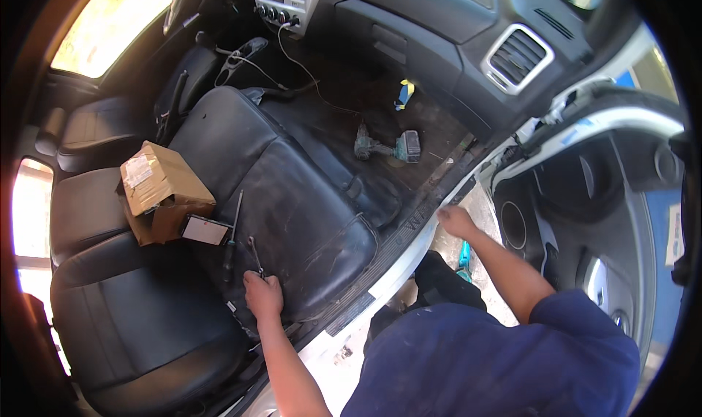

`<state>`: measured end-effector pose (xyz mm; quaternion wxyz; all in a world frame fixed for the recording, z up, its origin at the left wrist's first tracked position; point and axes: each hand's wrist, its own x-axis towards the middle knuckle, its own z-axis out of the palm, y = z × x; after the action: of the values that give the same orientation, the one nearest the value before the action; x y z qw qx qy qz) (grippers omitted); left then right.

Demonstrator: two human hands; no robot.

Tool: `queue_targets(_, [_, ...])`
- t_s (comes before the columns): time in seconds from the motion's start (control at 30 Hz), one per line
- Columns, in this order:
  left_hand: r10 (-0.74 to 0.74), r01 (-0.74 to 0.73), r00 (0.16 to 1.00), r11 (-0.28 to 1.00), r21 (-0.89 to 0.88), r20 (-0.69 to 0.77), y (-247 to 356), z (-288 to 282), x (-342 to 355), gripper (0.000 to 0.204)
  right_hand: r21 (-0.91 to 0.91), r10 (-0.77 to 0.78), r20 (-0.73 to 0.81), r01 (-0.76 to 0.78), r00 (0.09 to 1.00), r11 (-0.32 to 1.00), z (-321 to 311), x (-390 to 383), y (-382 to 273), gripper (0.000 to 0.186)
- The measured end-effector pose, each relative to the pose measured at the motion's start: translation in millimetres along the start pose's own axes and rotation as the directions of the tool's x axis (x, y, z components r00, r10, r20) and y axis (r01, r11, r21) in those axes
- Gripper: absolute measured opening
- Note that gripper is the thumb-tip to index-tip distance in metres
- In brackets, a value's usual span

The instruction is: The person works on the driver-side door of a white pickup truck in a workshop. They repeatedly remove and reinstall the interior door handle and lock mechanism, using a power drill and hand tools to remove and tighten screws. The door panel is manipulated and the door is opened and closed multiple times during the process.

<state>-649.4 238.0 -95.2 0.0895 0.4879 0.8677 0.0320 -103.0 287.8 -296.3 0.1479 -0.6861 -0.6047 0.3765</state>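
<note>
Left hand (264, 296) has fingers closed round a wrench (254, 249), seat (311, 216) probably a handy tool rest, right hand (455, 221) curled, grip can't tell.

Hand tool (255, 255): slender, bright metal, wrench-like; exact type too small to determine.
Tool pose: near end gripped in the left hand (263, 295); exposed end directed far and slightly left, over the seat.
Seat (300, 205): black, leather-like cover, seamed, creased and scuffed; located left of the sill strip.
Sill strip (409, 230): dark, partly ribbed; runs diagonally from near left to far right, passing just beside the right hand (455, 221); contact cannot be determined.
</note>
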Motion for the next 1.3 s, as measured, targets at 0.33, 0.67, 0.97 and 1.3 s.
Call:
queue_targets(0.33, [-0.092,0.093,0.979,0.996,-0.001,-0.182,18.9,15.8,-6.9,0.028,-0.184,-0.432,-0.141,0.405,0.891,0.896,-11.6,250.8,-85.1,0.029])
queue_targets(0.67, [-0.167,0.191,0.944,0.980,0.057,-0.283,5.3,37.9,-6.0,0.024,-0.308,-0.067,0.444,0.223,0.893,0.925,25.0,346.8,-122.5,0.087])
queue_targets(0.97, [-0.222,0.234,0.931,0.972,0.010,-0.289,-3.5,41.5,-4.3,0.025,-0.269,-0.170,0.190,0.218,0.967,0.938,-27.6,285.6,-108.7,0.073])
queue_targets(1.3, [-0.302,0.239,0.858,0.951,-0.198,-0.415,-19.0,54.0,-0.3,0.030,0.129,0.073,0.000,-0.072,0.997,0.989,-76.0,136.5,-1.8,0.038])
